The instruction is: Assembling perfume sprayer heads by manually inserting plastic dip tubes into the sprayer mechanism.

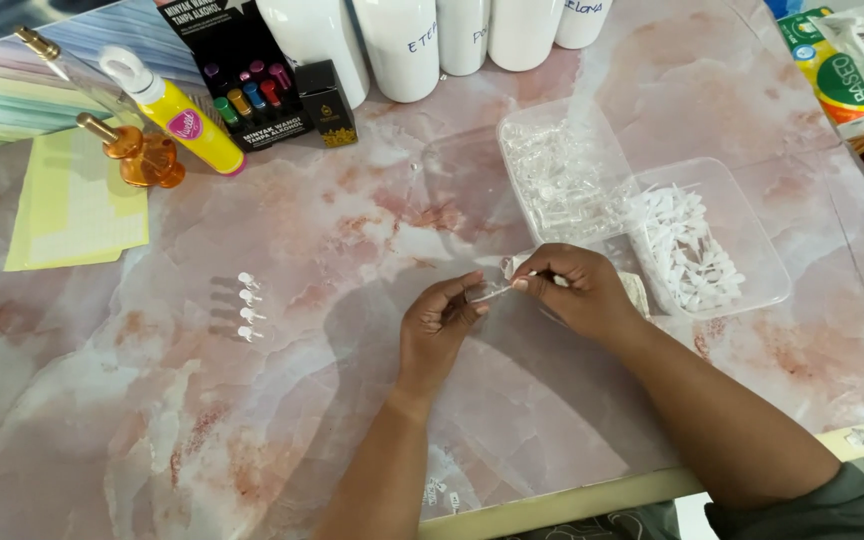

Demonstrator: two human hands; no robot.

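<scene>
A small clear vial (484, 293) is pinched by the left hand (439, 325); a thin white dip tube (508, 290) is pinched by the right hand (574, 290), just in front of the clear tray (560, 170). Insertion step judged underway; steady alignment is needed next. Four finished vials (249, 307) are seen well left of the tray, white caps tray (704, 240) beside it.

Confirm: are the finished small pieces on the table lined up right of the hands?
No, the four small white pieces stand in a short column left of the left hand, on the marble-patterned table.
</scene>
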